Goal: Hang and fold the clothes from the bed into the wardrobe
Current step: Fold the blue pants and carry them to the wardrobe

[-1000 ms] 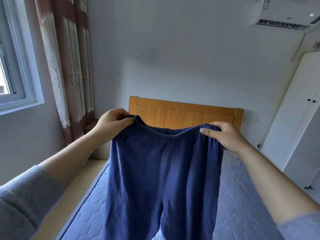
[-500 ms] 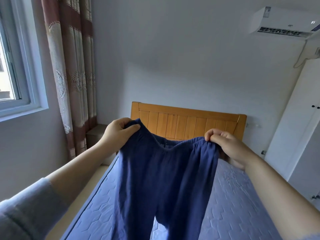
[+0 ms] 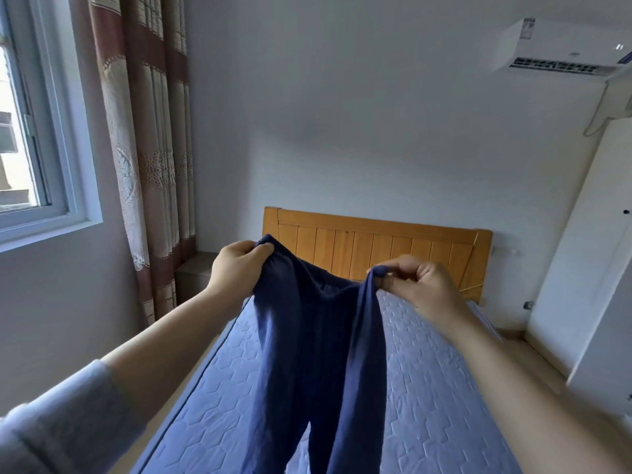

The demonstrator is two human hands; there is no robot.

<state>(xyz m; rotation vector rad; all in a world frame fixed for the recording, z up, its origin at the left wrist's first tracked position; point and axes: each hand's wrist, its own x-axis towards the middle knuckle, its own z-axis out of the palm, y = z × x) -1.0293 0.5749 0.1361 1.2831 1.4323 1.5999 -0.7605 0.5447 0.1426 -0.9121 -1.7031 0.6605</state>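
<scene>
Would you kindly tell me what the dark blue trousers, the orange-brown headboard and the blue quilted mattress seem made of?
The dark blue trousers look like soft, matte knit fabric, perhaps cotton: they hang limp and fold easily. The orange-brown headboard seems varnished wood: plank seams and slight sheen. The blue quilted mattress looks like stitched fabric over padding, judging by its puffed hexagon pattern.

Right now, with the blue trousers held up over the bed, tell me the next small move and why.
Probably bring the two hands together so one leg folds onto the other: the left hand and right hand each pinch an end of the waistband, and the blue trousers hang over the mattress.
</scene>
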